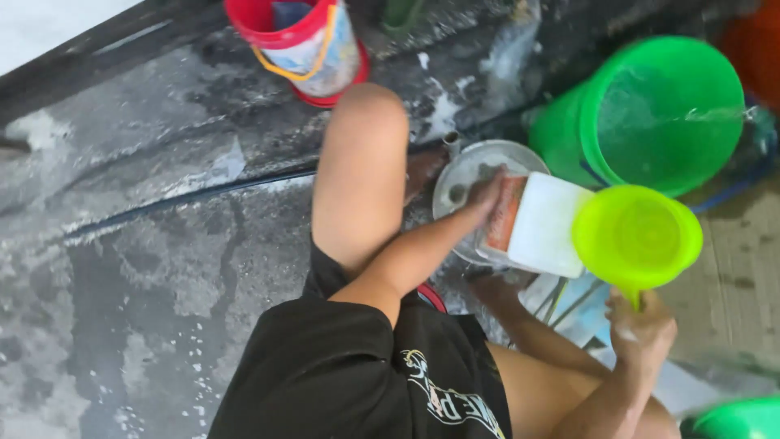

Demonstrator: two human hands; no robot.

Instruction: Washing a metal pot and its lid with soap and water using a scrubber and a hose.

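Note:
My left hand grips the orange-sided end of a white rectangular container, holding it over a round metal plate on the wet floor. To its right, my right hand is closed around the handle of a lime green plastic dipper, which hangs tilted just beside the white container. My left forearm rests across my bare knee. The underside of the container and most of the plate beneath it are hidden.
A large green bucket holding water stands at the upper right, with a thin stream of water running in from the right. A red bucket stands at the top. A black hose crosses the wet concrete. Another green rim shows at the bottom right.

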